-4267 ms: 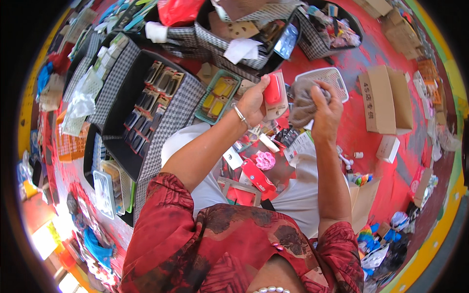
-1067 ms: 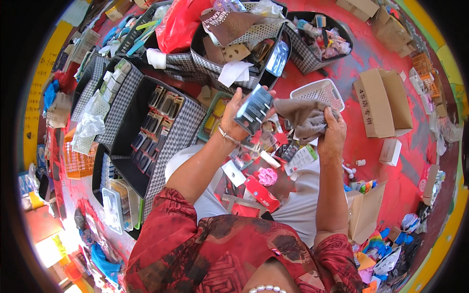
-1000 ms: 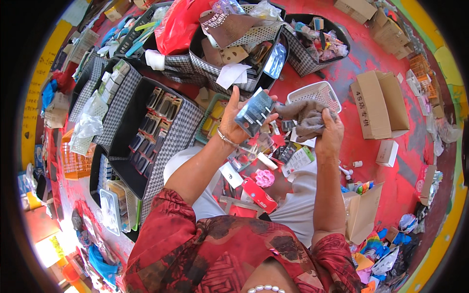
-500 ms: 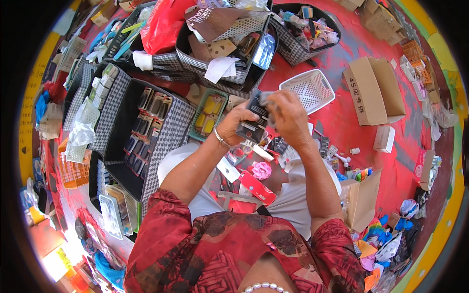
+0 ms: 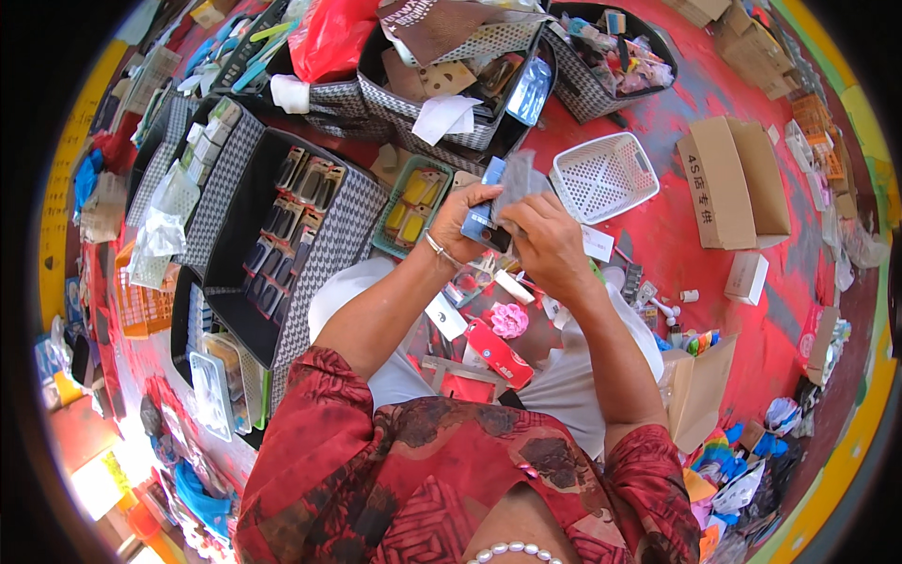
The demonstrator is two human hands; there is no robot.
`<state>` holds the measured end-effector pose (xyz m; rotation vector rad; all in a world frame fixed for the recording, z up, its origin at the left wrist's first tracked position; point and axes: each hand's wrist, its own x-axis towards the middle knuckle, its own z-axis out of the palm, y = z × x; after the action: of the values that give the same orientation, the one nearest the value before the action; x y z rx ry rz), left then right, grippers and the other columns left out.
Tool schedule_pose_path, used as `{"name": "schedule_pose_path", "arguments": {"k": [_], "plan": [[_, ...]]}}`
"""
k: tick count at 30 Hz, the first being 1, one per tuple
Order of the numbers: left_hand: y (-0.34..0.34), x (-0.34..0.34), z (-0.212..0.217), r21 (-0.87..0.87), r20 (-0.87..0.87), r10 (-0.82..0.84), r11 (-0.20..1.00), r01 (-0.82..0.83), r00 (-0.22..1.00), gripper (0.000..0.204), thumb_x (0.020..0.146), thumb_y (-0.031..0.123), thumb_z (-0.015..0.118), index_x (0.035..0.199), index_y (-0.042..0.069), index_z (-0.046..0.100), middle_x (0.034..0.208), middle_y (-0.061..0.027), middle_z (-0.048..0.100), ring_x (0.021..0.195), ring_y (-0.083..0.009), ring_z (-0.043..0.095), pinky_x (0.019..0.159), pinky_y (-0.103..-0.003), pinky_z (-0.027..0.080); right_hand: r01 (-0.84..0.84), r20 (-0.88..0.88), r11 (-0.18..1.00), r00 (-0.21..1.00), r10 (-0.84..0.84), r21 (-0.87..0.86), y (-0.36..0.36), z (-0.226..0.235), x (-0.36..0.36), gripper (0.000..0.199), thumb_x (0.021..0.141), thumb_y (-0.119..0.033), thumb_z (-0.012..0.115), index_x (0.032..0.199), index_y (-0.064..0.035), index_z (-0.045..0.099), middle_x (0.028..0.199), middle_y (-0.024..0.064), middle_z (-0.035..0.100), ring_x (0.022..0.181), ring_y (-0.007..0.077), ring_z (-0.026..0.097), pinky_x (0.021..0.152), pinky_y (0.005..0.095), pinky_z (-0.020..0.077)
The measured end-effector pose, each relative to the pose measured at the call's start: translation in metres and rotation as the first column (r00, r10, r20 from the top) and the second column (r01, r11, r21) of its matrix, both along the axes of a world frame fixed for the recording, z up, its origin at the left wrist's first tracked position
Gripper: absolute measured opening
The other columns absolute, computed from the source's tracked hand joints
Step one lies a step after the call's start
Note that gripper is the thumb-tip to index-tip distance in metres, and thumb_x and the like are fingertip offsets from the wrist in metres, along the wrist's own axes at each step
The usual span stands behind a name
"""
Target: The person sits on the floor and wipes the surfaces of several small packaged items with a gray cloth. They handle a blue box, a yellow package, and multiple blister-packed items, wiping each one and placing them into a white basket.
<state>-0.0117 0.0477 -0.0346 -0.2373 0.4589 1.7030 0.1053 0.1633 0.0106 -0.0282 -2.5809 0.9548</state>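
Note:
Above my lap, my left hand (image 5: 460, 221) is closed around a small flat dark box (image 5: 481, 230) with blue edges. My right hand (image 5: 547, 237) pinches a thin grey piece (image 5: 519, 179), which lies over the box's right part; whether it is cloth or film I cannot tell. The right fingertips press against the box. Below the hands, a pink flower (image 5: 508, 321), a red box (image 5: 498, 354) and a white box (image 5: 445, 317) lie between my legs. A green basket (image 5: 383, 235) with yellow packs stands left of my left hand.
A white perforated basket (image 5: 648, 195) and an open cardboard box (image 5: 711, 202) stand to the right. Houndstooth bins line the left, one bin (image 5: 324, 273) holding several carded dark items. Another bin (image 5: 376, 94) is at the far side. Small loose goods lie by my right knee.
The box has tilted in my left hand, showing its blue edge. My right hand has moved down, and the grey piece now stands up over the box. The whole view has shifted slightly.

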Motion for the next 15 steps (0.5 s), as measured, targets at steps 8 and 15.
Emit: {"name": "schedule_pose_path", "arguments": {"k": [8, 15], "plan": [[0.003, -0.002, 0.018, 0.230, -0.075, 0.102, 0.970, -0.082, 0.992, 0.047, 0.081, 0.007, 0.053, 0.125, 0.008, 0.036, 0.126, -0.0231, 0.040, 0.117, -0.0381, 0.041, 0.094, -0.047, 0.041, 0.440, 0.134, 0.287, 0.710, -0.691, -0.851, 0.064, 0.026, 0.021, 0.016, 0.081, -0.005, 0.056, 0.097, -0.0029, 0.056, 0.084, 0.0057, 0.060, 0.065, 0.0103, 0.057, 0.054, 0.0238, 0.0479], [0.007, 0.005, 0.004, 0.068, -0.087, 0.103, 0.993, -0.097, 0.991, 0.035, 0.090, 0.026, 0.044, 0.121, 0.010, 0.043, 0.112, -0.0143, 0.054, 0.107, -0.0237, 0.051, 0.093, -0.038, 0.040, 0.015, 0.027, 1.000, 1.000, -0.016, 0.027, 0.000, 0.007, 0.003, 0.037, 0.066, 0.001, 0.057, 0.102, -0.0092, 0.058, 0.098, 0.0108, 0.058, 0.091, 0.0301, 0.056, 0.078, 0.0354, 0.0458]]}}
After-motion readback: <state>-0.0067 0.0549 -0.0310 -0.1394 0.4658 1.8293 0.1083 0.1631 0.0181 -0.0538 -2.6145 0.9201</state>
